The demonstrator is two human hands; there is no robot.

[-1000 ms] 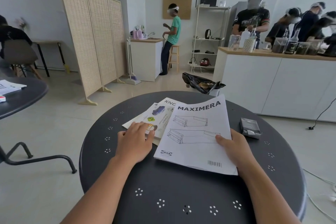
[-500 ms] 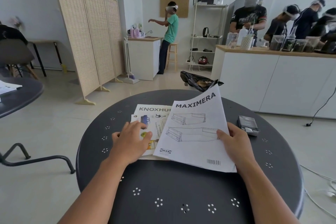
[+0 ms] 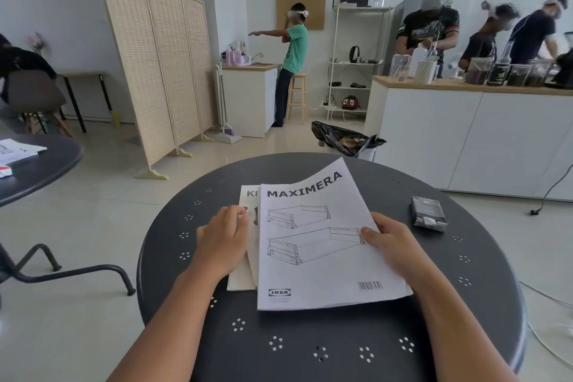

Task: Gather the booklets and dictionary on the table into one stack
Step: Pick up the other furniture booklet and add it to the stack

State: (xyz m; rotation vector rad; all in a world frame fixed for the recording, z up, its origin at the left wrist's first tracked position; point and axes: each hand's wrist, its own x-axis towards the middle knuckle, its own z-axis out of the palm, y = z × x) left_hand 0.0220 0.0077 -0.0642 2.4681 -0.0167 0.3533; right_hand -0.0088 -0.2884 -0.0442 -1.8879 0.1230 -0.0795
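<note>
A white MAXIMERA booklet [image 3: 322, 270] lies on top of two other booklets [image 3: 248, 195] near the middle of the round dark table [image 3: 310, 347]. Only the left strips of the lower booklets show. My right hand [image 3: 392, 245] grips the MAXIMERA booklet's right edge, thumb on the cover; its far corner curls upward. My left hand [image 3: 223, 239] presses flat on the left edges of the lower booklets. A small dark dictionary [image 3: 429, 212] lies apart at the table's right side, untouched.
A black bin bag [image 3: 347, 138] sits behind the table. A white counter [image 3: 465, 133] with several people stands at the right. Another dark table [image 3: 40, 164] with papers is at the left, beside a folding screen [image 3: 161, 71]. A cable [image 3: 548, 192] runs along the floor at right.
My right hand has slid the MAXIMERA booklet leftward and squared it over the lower booklets, covering most of them. My left hand has turned those booklets straighter under it.
</note>
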